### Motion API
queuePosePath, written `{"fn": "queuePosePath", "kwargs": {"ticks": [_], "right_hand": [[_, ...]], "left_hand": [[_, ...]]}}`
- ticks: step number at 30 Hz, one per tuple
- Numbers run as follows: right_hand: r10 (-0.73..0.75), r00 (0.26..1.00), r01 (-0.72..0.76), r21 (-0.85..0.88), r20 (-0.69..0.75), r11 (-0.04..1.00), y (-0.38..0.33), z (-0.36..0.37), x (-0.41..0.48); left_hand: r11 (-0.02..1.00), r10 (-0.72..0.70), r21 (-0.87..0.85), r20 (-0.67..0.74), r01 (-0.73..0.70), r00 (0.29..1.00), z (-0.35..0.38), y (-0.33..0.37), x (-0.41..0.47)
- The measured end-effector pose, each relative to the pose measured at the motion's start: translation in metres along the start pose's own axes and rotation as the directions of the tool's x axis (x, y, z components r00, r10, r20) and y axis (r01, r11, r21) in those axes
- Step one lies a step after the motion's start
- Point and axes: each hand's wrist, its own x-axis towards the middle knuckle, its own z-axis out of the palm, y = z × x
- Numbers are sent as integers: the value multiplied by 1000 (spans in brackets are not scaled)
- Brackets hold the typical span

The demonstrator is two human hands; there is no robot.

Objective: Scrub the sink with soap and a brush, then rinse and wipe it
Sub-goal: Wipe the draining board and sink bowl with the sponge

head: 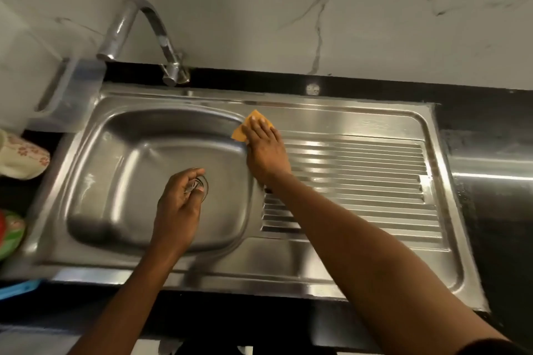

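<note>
The stainless steel sink (121,164) has a basin on the left and a ribbed draining board (360,181) on the right. My right hand (265,150) lies flat on an orange cloth (253,124), pressing it onto the rim at the basin's far right corner. My left hand (180,199) hangs over the middle of the basin, its fingers curled round a round metal drain strainer (200,183), which they partly hide. The curved chrome tap (138,29) stands behind the basin, with no water running that I can see.
A marble-look wall rises behind the black counter (490,112). A clear plastic container (60,89) stands at the back left. A flowered cloth (20,155) and a green and red item (10,232) lie left of the sink. A steel surface (496,176) adjoins on the right.
</note>
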Motion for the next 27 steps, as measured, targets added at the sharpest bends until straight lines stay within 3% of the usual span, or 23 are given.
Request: {"fn": "queuePosePath", "kwargs": {"ticks": [7, 11, 14, 20, 24, 27], "right_hand": [[-387, 915, 402, -160, 117, 902, 11, 3, -15], [-492, 848, 530, -277, 198, 802, 9, 3, -31], [-497, 833, 552, -291, 243, 782, -6, 7, -57], [-389, 885, 432, -137, 256, 891, -46, 26, -139], [-142, 942, 147, 9, 305, 989, -106, 36, -174], [21, 934, -93, 186, 356, 978, -144, 45, -176]], "left_hand": [[999, -33, -29, -59, 31, 998, -20, -11, -12], [999, -29, -43, -104, 25, 994, -33, -25, -16], [999, -26, -31, -98, 24, 995, -45, -35, -15], [999, -17, -35, -28, 16, 999, -77, -46, -6], [999, -18, -42, 4, 18, 1000, -102, -50, 2], [999, -9, -30, 29, 10, 1000, -118, -55, 9]]}}
